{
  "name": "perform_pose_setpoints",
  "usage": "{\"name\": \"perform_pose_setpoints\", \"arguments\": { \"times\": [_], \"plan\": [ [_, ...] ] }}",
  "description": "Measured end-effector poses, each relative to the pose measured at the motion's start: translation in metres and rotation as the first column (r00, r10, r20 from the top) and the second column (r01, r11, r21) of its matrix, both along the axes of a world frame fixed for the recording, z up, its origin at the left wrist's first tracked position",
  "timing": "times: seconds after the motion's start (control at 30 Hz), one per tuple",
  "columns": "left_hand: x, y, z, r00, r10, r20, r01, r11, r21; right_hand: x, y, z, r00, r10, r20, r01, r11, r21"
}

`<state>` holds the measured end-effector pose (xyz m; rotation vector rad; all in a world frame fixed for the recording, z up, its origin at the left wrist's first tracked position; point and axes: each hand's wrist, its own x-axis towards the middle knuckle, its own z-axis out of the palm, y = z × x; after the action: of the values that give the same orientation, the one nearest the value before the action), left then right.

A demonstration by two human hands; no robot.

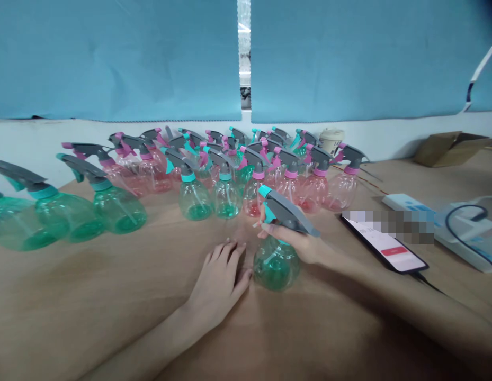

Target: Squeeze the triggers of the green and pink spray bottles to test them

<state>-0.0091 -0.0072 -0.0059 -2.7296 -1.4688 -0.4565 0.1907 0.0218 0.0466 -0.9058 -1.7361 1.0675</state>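
Note:
My right hand (299, 241) grips the neck and grey trigger head of a green spray bottle (276, 264) standing upright on the brown table (110, 307). A teal nozzle tip points left from its head. My left hand (222, 278) lies flat on the table just left of that bottle, fingers spread, holding nothing. Behind them stand several green spray bottles (195, 198) and several pink spray bottles (341, 188) with grey triggers, in rows.
More green bottles (63, 214) line the left edge. A phone (388, 246) with a lit screen and cable lies at right, beside a white power strip (408, 203). A paper cup (331, 138) and a cardboard box (448, 148) sit at the back. Blue curtains hang behind.

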Motion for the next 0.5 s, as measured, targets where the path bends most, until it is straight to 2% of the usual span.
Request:
{"name": "perform_pose_setpoints", "arguments": {
  "times": [0.27, 0.5],
  "plan": [
    [0.0004, -0.0005, 0.0007, 1.000, 0.001, -0.004, -0.001, 1.000, -0.010, -0.0025, -0.0017, 0.0042, 0.996, -0.061, 0.057, 0.058, 0.996, 0.062],
    [-0.0003, -0.0002, -0.0009, 1.000, -0.010, 0.001, 0.010, 1.000, 0.012, -0.0082, -0.0023, 0.0026, 0.997, -0.080, 0.000, 0.079, 0.991, 0.107]
  ]
}}
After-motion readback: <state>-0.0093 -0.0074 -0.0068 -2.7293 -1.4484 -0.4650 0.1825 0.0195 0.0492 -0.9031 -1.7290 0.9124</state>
